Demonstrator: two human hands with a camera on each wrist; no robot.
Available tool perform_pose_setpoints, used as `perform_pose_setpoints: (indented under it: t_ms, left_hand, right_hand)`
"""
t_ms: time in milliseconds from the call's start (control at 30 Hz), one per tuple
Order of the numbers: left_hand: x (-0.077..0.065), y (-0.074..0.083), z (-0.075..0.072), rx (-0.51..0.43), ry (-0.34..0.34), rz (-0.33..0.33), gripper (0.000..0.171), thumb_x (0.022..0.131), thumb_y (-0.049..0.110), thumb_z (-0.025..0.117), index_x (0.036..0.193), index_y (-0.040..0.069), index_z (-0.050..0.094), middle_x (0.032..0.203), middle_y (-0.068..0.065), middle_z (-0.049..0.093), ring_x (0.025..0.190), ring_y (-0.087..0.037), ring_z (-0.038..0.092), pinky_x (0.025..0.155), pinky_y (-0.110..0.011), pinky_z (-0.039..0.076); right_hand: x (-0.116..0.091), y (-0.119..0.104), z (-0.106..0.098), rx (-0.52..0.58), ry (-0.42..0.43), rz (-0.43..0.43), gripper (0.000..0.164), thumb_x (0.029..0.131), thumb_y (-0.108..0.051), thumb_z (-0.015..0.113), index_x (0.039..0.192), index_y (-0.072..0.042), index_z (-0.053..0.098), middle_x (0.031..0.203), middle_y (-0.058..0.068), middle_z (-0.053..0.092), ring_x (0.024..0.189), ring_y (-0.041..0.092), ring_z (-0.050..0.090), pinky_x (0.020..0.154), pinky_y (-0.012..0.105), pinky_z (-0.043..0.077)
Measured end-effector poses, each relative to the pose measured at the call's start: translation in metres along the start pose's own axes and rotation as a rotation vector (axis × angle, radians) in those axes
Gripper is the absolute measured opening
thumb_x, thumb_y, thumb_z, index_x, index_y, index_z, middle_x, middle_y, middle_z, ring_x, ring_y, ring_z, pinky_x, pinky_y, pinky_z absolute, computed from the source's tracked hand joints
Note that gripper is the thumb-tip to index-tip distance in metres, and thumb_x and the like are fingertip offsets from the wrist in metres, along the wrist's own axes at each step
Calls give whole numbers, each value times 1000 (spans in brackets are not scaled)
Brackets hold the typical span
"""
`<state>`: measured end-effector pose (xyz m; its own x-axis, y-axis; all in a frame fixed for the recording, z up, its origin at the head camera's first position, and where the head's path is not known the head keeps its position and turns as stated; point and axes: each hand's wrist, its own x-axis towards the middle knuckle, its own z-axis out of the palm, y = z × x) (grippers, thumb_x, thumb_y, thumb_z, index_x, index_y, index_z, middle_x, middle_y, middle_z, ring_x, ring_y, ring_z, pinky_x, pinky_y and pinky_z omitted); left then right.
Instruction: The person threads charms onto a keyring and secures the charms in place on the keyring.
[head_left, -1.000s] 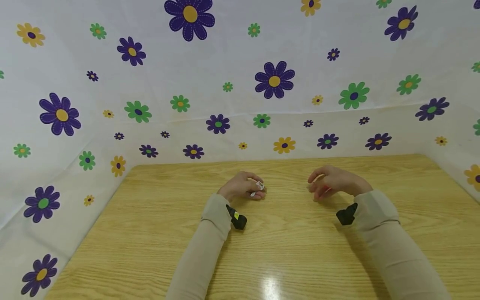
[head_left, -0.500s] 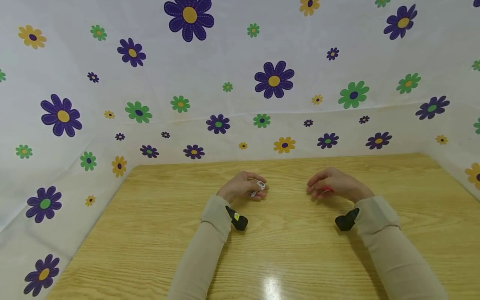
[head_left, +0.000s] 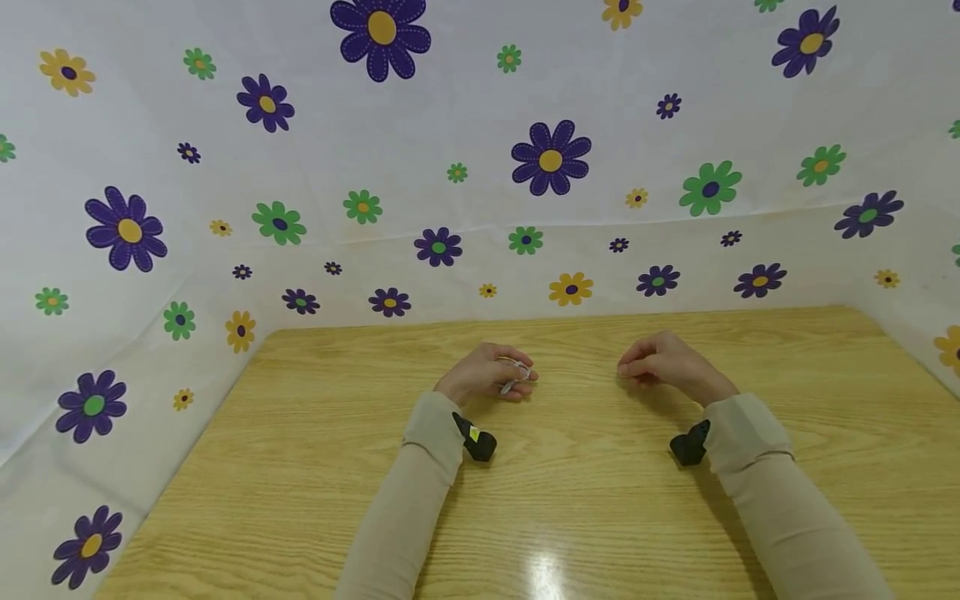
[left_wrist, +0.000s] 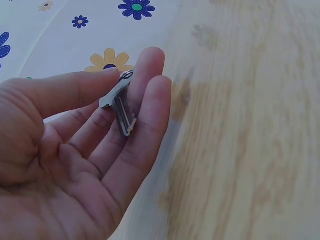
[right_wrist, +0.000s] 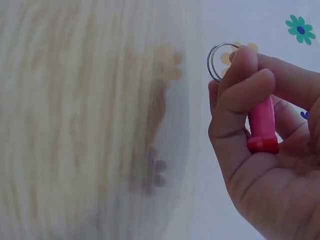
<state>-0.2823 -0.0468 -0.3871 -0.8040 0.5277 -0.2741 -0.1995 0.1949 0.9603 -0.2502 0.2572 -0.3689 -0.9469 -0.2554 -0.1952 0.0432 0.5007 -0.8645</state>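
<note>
Between the thumb and fingertips of my left hand [head_left: 483, 372] are small silvery pieces that look like keys [left_wrist: 123, 114]. One has a grooved, darker blade lying against the fingers. Across from it, my right hand [head_left: 670, 365] pinches a double-looped metal split ring [right_wrist: 210, 62], which sticks out past the fingertips. A pink keychain charm [right_wrist: 262, 120] with a red end lies inside the curled right fingers. That charm is hidden from the head view. Both hands are over the far part of the table, apart from each other, palms facing inward.
A wood-grain table [head_left: 570, 467] spreads beneath both arms. White cloth [head_left: 465, 108] printed with purple, green and yellow flowers stands behind the table and along both sides. A black wrist camera [head_left: 474, 437] is strapped to each wrist.
My right hand's fingers have drawn together, and the pink charm has gone from the head view. The left hand has barely moved; its keys have tilted slightly.
</note>
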Motion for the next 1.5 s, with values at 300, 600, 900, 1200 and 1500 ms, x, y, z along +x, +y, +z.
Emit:
perform_pose_setpoints:
  t_ms: [300, 600, 900, 1200, 1500]
  left_hand:
    - [0, -2, 0, 4, -6, 1, 26, 104, 1, 54, 127, -11, 58, 110, -19, 71, 74, -16, 66, 66, -25, 57]
    - [1, -2, 0, 32, 3, 4, 25, 105, 3, 54, 125, -10, 59, 111, -17, 71, 79, -16, 70, 74, -30, 60]
    - [3, -1, 2, 45, 18, -4, 23, 104, 3, 53, 124, -8, 61, 113, -18, 72, 80, -16, 71, 75, -31, 60]
    - [5, -4, 2, 28, 12, 10, 23, 104, 3, 54, 123, -8, 60, 111, -18, 72, 78, -16, 70, 73, -30, 60]
    - [5, -5, 4, 46, 43, 20, 21, 104, 6, 57, 119, -8, 62, 108, -16, 73, 75, -14, 70, 72, -30, 60]
  right_hand:
    - [-2, 1, -2, 10, -62, 34, 23, 97, -7, 67, 110, 11, 71, 76, 3, 62, 61, 13, 51, 55, 23, 45]
    - [-4, 2, -5, 7, -74, 49, 21, 95, -6, 68, 107, 11, 73, 69, 2, 60, 54, 10, 47, 49, 21, 41]
    - [-1, 2, -4, 29, -26, 72, 27, 96, -6, 68, 115, 14, 67, 81, 5, 67, 66, 14, 57, 60, 24, 53]
    - [-1, 4, -2, 151, -76, 68, 30, 103, -7, 59, 118, 18, 62, 86, 8, 68, 70, 13, 61, 68, 24, 58]
    - [-2, 3, 2, 252, -46, 117, 31, 104, -8, 56, 121, 18, 60, 88, 9, 69, 72, 13, 66, 71, 28, 60]
